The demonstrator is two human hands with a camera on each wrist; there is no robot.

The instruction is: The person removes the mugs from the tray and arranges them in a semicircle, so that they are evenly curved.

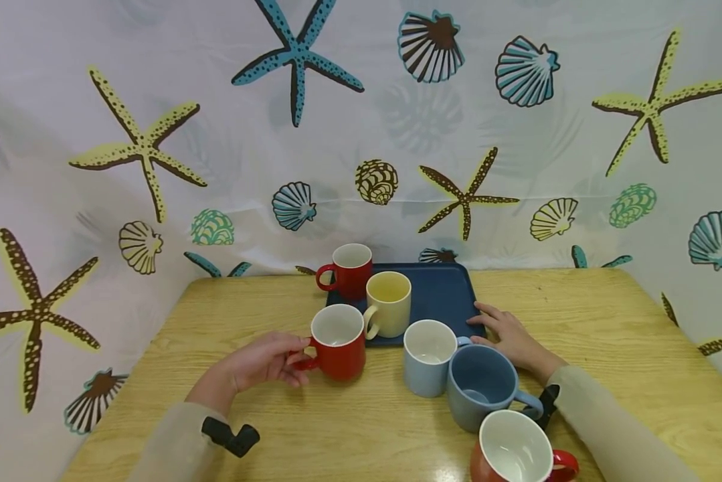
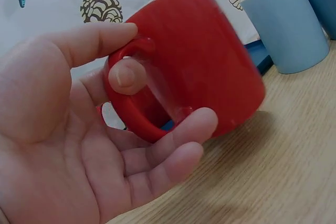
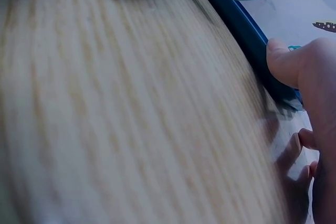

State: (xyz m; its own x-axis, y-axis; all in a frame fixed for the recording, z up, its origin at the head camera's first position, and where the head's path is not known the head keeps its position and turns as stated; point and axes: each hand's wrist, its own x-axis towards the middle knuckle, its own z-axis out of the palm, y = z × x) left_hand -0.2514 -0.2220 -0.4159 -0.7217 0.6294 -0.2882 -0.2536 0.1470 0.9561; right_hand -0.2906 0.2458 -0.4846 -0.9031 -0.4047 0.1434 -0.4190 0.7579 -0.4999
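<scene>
My left hand (image 1: 270,361) holds a red mug (image 1: 344,358) with a white inside by its handle. In the left wrist view, a finger passes through the handle loop and the thumb lies on its top. This mug is in front of the left front corner of a dark blue tray (image 1: 441,294). On the tray stand another red mug (image 1: 354,278) and a cream mug (image 1: 391,311). At the tray's right front corner rests my right hand (image 1: 511,338), fingers extended; in the right wrist view its thumb touches the tray's edge (image 3: 247,30).
In front of the tray stand a light blue mug (image 1: 423,375) and a darker blue mug (image 1: 475,408), close together. Nearer to me is a third red mug (image 1: 508,462), beside my right forearm. A patterned cloth (image 1: 336,154) hangs behind the wooden table (image 1: 264,435).
</scene>
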